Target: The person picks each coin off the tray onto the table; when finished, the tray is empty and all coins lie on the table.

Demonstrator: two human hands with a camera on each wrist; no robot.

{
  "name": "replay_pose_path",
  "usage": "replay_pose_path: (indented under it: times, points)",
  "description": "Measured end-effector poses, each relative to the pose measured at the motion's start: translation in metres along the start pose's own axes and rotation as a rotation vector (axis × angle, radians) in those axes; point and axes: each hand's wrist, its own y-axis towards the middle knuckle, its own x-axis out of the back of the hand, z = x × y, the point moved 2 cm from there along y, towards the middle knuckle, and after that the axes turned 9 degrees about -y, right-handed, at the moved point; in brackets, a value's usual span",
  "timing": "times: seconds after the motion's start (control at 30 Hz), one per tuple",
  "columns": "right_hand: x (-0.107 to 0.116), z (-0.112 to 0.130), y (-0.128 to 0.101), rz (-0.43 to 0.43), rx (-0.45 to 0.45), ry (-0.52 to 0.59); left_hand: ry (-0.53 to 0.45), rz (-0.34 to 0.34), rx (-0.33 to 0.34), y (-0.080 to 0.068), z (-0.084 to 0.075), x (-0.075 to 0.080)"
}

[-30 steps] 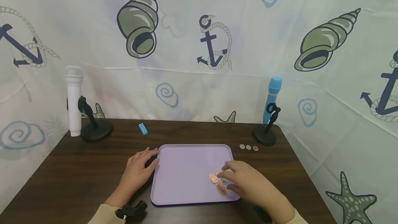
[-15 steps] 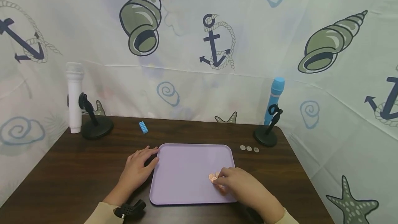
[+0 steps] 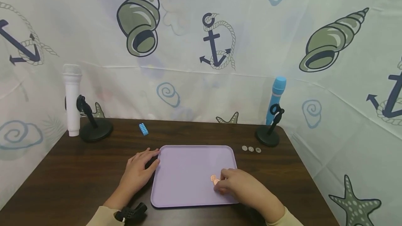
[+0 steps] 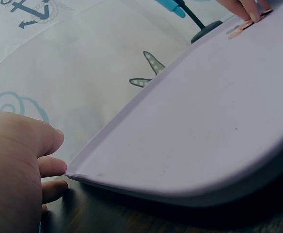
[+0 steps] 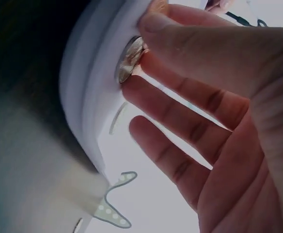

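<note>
Right hand (image 3: 240, 186) pinching 1 coin (image 5: 130, 59) from the copper pile (image 3: 215, 179) on the lavender tray (image 3: 188, 170), steadied by flat left-hand (image 3: 138, 172) fingers; advisable: lift 1 coin only.

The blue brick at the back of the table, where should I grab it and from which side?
Pinch the blue brick across its two long side faces, coming straight down from above. It lies flat and alone on the table, studs up, so its sides look open; the left hand, resting by the tray, is probably nearer.
</note>
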Motion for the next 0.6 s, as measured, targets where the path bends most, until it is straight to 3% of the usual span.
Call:
replay_pose_path:
  times: [0.23,0.6]
  points:
    - [-0.0041,-0.0023,0.001,-0.068,0.021,-0.025,0.002,-0.001,-0.005,-0.0008,0.0001,-0.0002]
    - [0.0007,-0.0093,0.0007,-0.087,0.006,0.005,0.014,0.003,0.002,-0.0004,-0.0024,0.0003]
